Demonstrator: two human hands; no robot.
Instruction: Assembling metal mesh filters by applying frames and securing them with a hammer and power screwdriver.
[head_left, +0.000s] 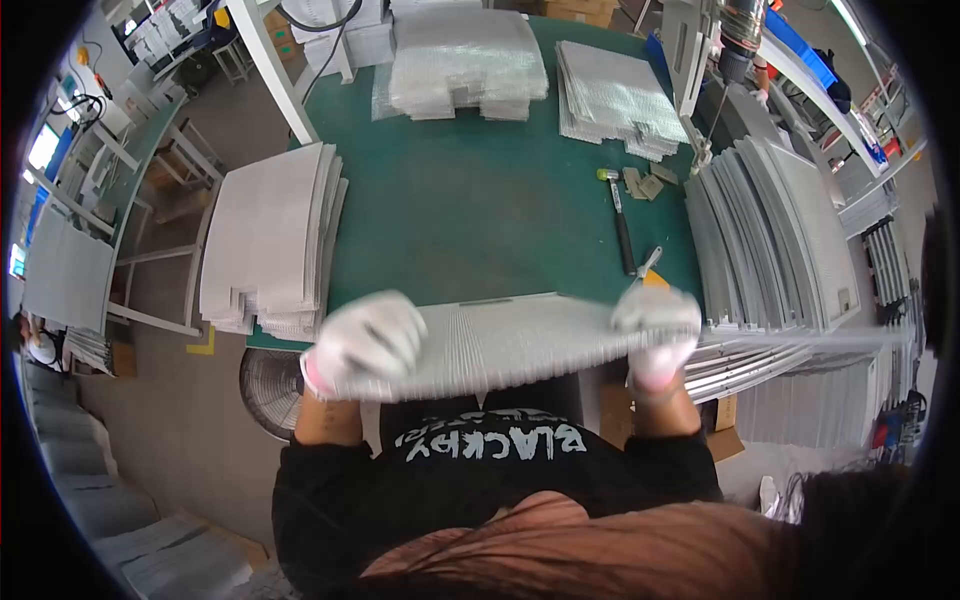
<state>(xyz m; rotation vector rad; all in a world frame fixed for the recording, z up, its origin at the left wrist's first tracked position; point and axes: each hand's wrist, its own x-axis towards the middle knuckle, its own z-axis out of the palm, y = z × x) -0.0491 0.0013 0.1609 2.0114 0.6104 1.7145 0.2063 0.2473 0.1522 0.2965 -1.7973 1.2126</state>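
A silver-grey panel with fine ribs [490,345] spans the space between my hands, tilted at the table's near edge and blurred by motion. My left hand [368,342], in a white glove, is closed on its left end. At the other end my right hand [657,322], gloved alike, has its fingers curled around the panel's edge. To the right of that hand stretches a thin, pale, smeared strip [810,339]; whether the hand holds it I cannot tell. Beyond my right hand lie a hammer [622,225] with a black handle and a tool with a light metal end [651,260].
Stacks of similar panels stand on the green table [450,210]: a left stack [268,230], a back stack [465,60] and a back-right stack [615,90]. Upright panels [780,230] line the right side. Small flat pieces [648,184] lie near the hammer. A fan [270,390] stands below left.
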